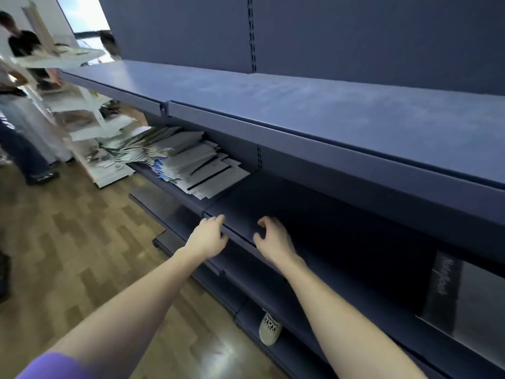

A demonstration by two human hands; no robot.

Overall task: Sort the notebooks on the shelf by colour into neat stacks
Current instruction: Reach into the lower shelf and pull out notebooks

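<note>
A messy pile of notebooks (191, 162), mostly grey and white with a few blue ones (159, 168) at its front, lies on the left part of the dark blue middle shelf (240, 198). A dark grey notebook (451, 294) lies on the same shelf at the far right. My left hand (209, 236) rests at the shelf's front edge with curled fingers and holds nothing. My right hand (273, 239) hovers over the bare shelf section just to the right, fingers spread and bent, also with nothing in it. Both hands are well right of the pile.
A wide blue upper shelf (300, 105) overhangs the middle one. Lower shelves (169, 212) jut out below. My shoe (270, 328) is by the bottom shelf. A white rack (82, 105) with papers and several people stand at the far left on the wooden floor (68, 242).
</note>
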